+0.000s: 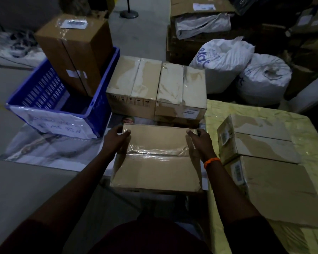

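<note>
A: Hands?
B: Taped box [157,160] at centre is gripped by left hand [117,138] at 9 o'clock, right hand [198,142] at 3, fingers curled over its far corners.
A: Hidden?
B: Box underside; crate [50,92] label blurred.

Tan box [156,162]; blue slatted crate [99,99]; orange wristband [211,161]; yellow mottled cloth [255,114].

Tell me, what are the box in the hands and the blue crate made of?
The cardboard box looks like matte brown cardboard, with folded flaps; glinting clear tape runs along its seam. The blue crate looks like hard plastic: even colour, moulded slotted walls, slight sheen. The white sheet on its front is probably paper under film.
</note>
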`<state>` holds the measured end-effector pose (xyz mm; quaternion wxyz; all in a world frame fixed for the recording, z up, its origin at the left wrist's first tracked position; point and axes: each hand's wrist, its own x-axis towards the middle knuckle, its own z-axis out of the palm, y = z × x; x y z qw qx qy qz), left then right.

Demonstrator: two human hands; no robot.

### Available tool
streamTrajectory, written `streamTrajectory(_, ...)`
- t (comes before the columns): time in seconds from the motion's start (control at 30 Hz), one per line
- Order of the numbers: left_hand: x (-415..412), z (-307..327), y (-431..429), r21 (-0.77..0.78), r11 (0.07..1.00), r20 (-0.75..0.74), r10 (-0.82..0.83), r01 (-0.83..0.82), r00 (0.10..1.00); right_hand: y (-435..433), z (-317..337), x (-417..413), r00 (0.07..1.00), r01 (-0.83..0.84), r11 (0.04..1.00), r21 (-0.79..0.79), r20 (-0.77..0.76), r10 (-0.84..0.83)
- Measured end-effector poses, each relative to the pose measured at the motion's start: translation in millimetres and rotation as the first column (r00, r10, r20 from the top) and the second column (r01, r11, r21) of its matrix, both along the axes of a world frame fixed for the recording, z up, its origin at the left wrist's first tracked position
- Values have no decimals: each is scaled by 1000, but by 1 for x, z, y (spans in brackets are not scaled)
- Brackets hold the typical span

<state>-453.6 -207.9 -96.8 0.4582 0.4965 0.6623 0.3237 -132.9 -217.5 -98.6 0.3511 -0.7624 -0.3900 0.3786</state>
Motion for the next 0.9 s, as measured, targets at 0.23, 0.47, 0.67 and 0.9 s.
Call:
streamTrajectory(0.23,19,15,-7,18,997,79,75,-77,994,-20,2,4,999,-2,996,91,-40,6)
streamTrajectory(0.47,19,47,-20,132,963,329,180,-234,927,-44,60,-3,993,92,956,279,-96,-68)
streamTrajectory(0.67,23,60,-44,172,959,372,147,-224,917,-72,66,7,956,263,902,341,-215,-198)
streamTrajectory(0.9,18,32,-79,226,958,219,128,-178,967,-109,39,1,961,255,910,327,-189,-201)
